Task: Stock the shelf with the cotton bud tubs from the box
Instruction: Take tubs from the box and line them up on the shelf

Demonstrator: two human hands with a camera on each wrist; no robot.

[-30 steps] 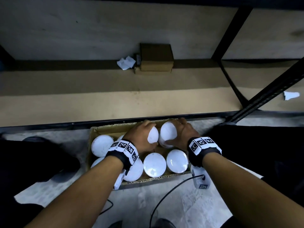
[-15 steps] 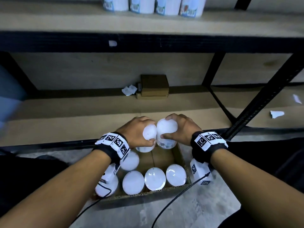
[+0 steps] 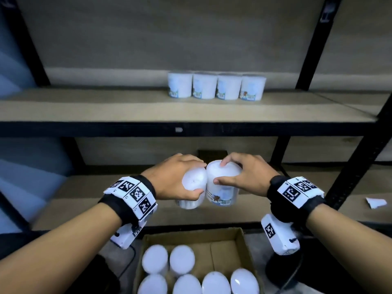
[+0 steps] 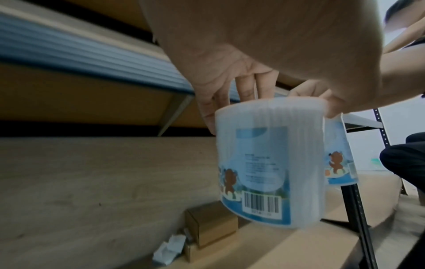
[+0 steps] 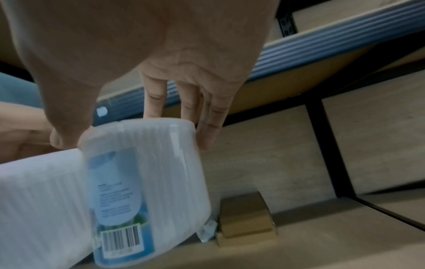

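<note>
A: While both hands are up in the air over the box, what is each one holding?

B: The left hand (image 3: 175, 180) has its fingers curled round the top of one tub (image 3: 192, 188). The right hand (image 3: 244, 177) pinches the lid of another tub (image 3: 222, 185) the same way, thumb in front and fingers behind. The two tubs touch side by side.

A: Do the tubs stand straight?

B: Nearly. Each one hangs down from its lid, tipped a little, with the bottom lower than the hand. In the left wrist view the label and barcode (image 4: 262, 202) face the camera.

A: Where do they have to go?

B: I think up and away from the person. Four tubs (image 3: 216, 85) stand in a row at the back of the upper shelf (image 3: 106, 111), and that shelf is higher than both hands. The row sits a bit to the right, so the right hand looks nearer to it.

A: And the rest?

B: Six more white lids show in the box (image 3: 244, 240) on the floor, right under the hands.

A: What matters most for the next move?

B: I think the tubs must clear the black front edge of the shelf, then go down flat on their bottoms.
</note>
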